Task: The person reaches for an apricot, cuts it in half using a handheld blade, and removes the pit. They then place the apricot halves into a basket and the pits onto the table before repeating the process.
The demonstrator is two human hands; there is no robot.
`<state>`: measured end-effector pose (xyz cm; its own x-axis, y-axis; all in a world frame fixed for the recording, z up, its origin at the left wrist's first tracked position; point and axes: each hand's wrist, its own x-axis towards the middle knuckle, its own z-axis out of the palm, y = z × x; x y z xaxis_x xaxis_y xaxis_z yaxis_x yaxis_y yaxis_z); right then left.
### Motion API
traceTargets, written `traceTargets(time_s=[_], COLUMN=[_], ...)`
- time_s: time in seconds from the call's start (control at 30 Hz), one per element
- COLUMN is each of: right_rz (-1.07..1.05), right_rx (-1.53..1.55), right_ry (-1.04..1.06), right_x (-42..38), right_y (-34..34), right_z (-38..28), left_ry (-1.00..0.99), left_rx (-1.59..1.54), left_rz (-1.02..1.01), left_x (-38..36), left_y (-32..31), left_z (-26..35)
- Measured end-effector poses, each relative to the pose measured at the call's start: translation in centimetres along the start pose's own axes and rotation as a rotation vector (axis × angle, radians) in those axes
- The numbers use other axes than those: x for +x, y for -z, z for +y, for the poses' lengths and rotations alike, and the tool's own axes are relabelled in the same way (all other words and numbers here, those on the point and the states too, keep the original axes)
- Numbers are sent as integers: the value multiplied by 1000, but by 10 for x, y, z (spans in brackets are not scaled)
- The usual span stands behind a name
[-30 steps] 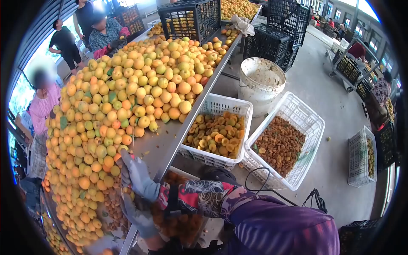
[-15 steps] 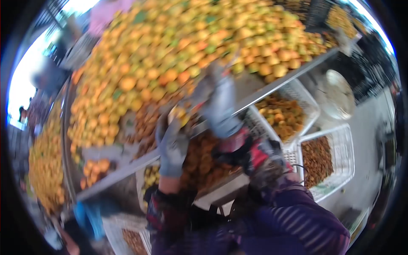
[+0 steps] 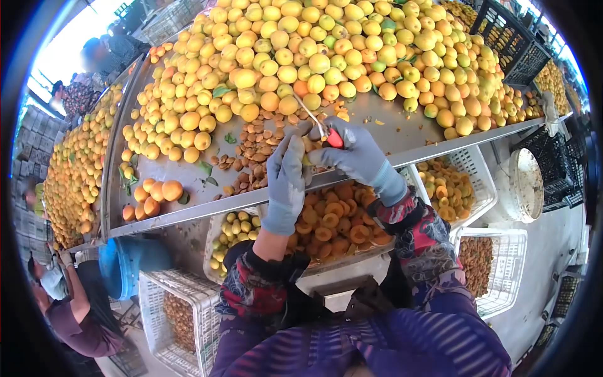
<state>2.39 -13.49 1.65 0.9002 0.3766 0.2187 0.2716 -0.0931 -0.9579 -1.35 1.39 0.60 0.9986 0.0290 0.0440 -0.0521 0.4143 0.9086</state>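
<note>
My left hand [image 3: 286, 179], in a grey glove, has its fingers closed around an apricot [image 3: 308, 157], mostly hidden between both hands. A red-handled knife [image 3: 335, 138] is gripped in my right hand [image 3: 364, 157], also gloved. Its thin blade [image 3: 308, 110] points up and left over the fingers of my left hand. Both hands meet just above the front edge of the metal table [image 3: 232, 202]. Beyond them lie brown apricot pits [image 3: 254, 147] and a large heap of whole apricots [image 3: 282, 56]. Beneath my hands stands a crate of apricot halves [image 3: 333, 220].
White crates with halves [image 3: 468, 157] and pits [image 3: 520, 264] stand at the right, beside a white bucket [image 3: 526, 185]. Small yellow-green fruit [image 3: 235, 235], a blue bucket [image 3: 129, 264] and another white crate [image 3: 204, 314] are at lower left. A co-worker [image 3: 78, 314] is at far left.
The view has shifted and sharpened. My hands, apart before with the apricot showing in the left, have come together. The knife now lies across the left fingers, and the apricot is mostly covered.
</note>
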Motion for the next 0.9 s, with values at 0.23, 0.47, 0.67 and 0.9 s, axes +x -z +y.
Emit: traceTargets(time_s=[0.23,0.47,0.67,0.9], right_rz=[153,287,381,230], right_rx=[-455,-464,-325,-266], right_ry=[289,416,307,167], right_x=[-7,-9,-5,-1], right_y=[-12,-32,-46,-33], right_z=[8,16,17,0], left_ry=[-38,-129,-233,-337], left_rx=[106,64,119,534], left_rz=[109,160,159,112], left_x=[2,-2,-1,2], left_y=[-5,-1,1,13], left_z=[2,-5,-8,2])
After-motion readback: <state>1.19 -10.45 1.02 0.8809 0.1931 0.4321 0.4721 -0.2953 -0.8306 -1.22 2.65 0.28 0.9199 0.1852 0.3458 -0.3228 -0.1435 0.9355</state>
